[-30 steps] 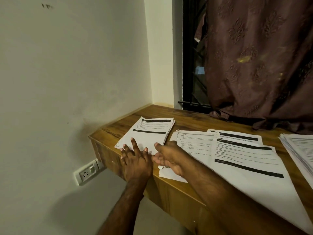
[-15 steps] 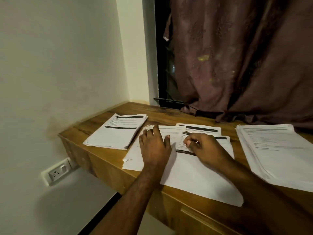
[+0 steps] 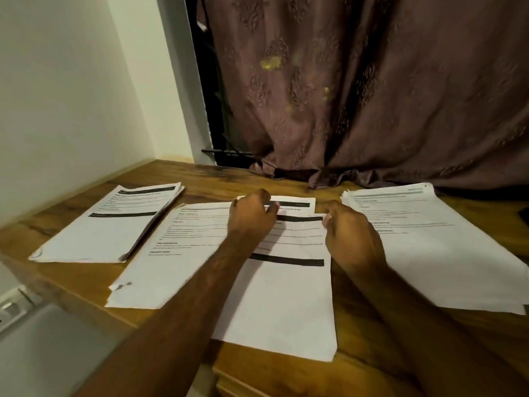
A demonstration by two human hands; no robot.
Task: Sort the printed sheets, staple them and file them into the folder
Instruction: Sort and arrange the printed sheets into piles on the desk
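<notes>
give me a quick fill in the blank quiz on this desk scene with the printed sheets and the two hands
1. The sheets lie on a wooden desk in front of a brownish ____.
2. The left hand and right hand both rest on the ____ group of sheets.
3. The left stack lies nearest the ____ on that side.
4. The right hand pinches the ____ corner of the banded sheet.

Missing words: curtain; middle; wall; top right
</notes>
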